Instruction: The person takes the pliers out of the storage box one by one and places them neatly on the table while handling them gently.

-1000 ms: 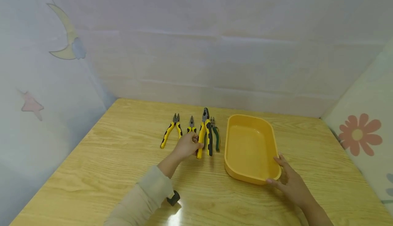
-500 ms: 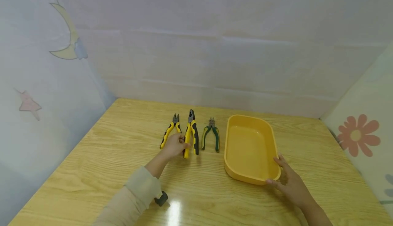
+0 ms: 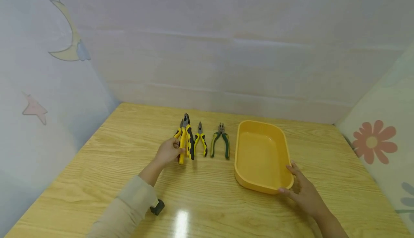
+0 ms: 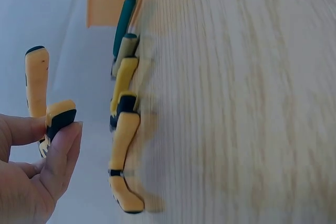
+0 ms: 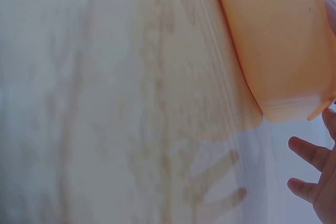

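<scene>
My left hand [image 3: 167, 153] grips one yellow handle of large black-and-yellow pliers [image 3: 190, 143]. In the left wrist view these pliers [image 4: 37, 82] are off the table, pinched by thumb and fingers. Behind them lies a second black-and-yellow pair [image 3: 177, 133], partly hidden in the head view. To the right lie small black-and-yellow needle-nose pliers [image 3: 199, 137], then green-handled pliers [image 3: 221, 137]. My right hand [image 3: 305, 195] rests at the near right corner of a yellow tray [image 3: 240, 180], thumb and a fingertip on its rim. Its other fingers [image 5: 310, 153] are straight and spread.
The wooden table [image 3: 207, 209] runs up to a pale fabric wall [image 3: 207, 62] at the back. Printed cloth also stands at both sides. A small dark object [image 3: 157, 207] sits at my left sleeve cuff.
My left hand has carried the large pliers leftward, past the needle-nose pair, to in front of the leftmost pliers. My right hand stays at the tray, which has not visibly moved.
</scene>
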Tool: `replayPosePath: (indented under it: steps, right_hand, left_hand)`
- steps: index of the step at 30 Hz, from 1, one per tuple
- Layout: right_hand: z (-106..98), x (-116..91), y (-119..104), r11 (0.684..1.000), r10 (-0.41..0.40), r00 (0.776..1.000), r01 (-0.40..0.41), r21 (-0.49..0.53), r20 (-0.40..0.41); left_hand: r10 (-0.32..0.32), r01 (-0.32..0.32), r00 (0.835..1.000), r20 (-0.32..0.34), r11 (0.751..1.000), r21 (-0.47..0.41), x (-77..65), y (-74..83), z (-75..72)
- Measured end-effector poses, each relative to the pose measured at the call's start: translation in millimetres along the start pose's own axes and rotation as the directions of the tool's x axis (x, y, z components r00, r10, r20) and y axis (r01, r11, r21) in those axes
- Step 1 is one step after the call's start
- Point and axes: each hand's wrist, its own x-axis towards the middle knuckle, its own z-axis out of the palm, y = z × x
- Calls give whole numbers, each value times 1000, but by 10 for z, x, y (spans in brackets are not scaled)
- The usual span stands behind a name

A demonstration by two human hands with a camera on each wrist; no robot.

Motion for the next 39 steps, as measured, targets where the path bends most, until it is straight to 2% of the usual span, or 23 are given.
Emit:
replayPosePath:
  steps: [9, 19, 25, 33, 39]
  right_hand:
    - [2, -7, -20, 1000, 6, 1000, -6, -5, 0]
    - [44, -16, -6, 1000, 6, 1000, -6, 0, 11]
    - [28, -18, -10, 1000, 1, 1000, -1, -10, 5]
    - [22, -7, -12, 1000, 1, 1000, -1, 8, 5]
    - [0, -4, -31, 999, -7, 1000, 7, 32, 7]
  left_hand:
    - [-3, 4, 1000, -11, 994, 112, 15, -106, -185]
    - [-63, 65, 998, -20, 992, 112, -8, -235, -436]
    - [-83, 87, 996, -39, 988, 131, 55, -332, -559]
    - [-143, 154, 987, -71, 970, 187, 134, -431, -688]
    - [-150, 165, 985, -83, 962, 218, 179, -478, -765]
